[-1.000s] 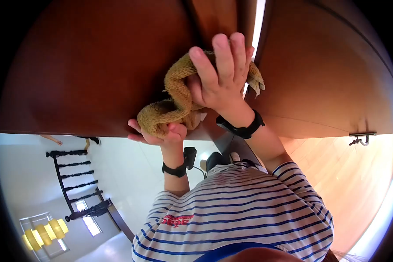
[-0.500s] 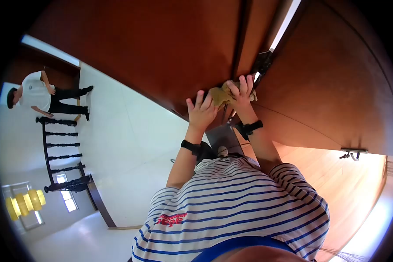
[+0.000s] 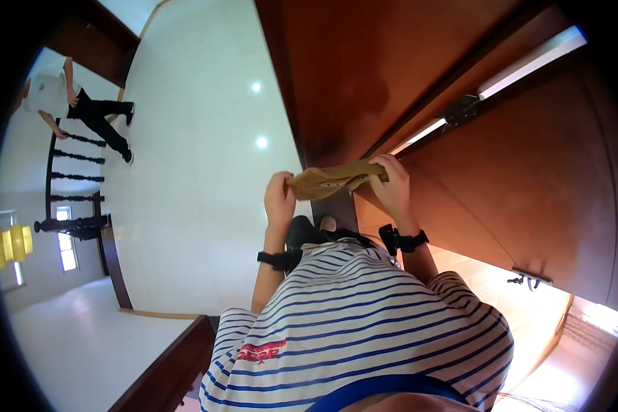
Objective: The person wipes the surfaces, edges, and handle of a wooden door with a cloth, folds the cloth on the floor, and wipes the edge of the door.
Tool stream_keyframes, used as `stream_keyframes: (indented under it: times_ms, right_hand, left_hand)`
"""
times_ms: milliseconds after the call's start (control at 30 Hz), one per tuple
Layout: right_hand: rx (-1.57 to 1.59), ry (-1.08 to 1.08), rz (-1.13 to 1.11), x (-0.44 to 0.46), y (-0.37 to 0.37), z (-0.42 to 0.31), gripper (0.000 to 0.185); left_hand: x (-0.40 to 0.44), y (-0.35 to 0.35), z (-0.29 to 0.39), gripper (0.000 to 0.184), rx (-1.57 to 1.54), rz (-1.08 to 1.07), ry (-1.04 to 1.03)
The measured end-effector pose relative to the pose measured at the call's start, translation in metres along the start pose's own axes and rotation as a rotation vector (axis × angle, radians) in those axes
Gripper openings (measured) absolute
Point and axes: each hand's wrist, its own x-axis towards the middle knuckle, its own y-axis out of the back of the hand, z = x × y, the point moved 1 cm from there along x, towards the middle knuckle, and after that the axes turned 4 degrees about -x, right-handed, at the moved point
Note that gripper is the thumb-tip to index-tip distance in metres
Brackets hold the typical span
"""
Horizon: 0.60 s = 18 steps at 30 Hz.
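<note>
A yellow-brown cloth [image 3: 329, 180] is stretched between both hands in front of my striped shirt. My left hand [image 3: 280, 199] is closed on its left end. My right hand [image 3: 393, 184] pinches its right end, with the thumb underneath and the fingers on top. The cloth sags into folds along its length, and small dark and light spots show near its middle. Just beyond it stands a reddish-brown wooden door panel [image 3: 364, 75], with the cloth apparently apart from it. Black straps circle both wrists.
On the right, an open wooden door [image 3: 515, 158] carries a metal handle [image 3: 531, 278] and hangs by a dark hinge [image 3: 461, 110]. White floor [image 3: 199, 172] spreads to the left. Farther left, another person [image 3: 82, 103] stands near a dark railing [image 3: 75, 176].
Both hands have come back from the door edge, where the cloth was bunched, and now hold it spread between them. My view has turned, and the other person's legs have shifted.
</note>
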Motion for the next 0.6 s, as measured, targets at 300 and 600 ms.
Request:
stream_keyframes:
  times_ms: [300, 600]
  right_hand:
    - [-0.029, 0.788, -0.233, 0.025, 0.0, -0.136, 0.028]
    - [-0.03, 0.484, -1.0, -0.033, -0.061, -0.097, 0.03]
  left_hand:
    - [-0.001, 0.062, 0.022, 0.039, -0.843, 0.939, 0.376]
    - [-0.001, 0.055, 0.032, 0.033, 0.388, -0.399, -0.034]
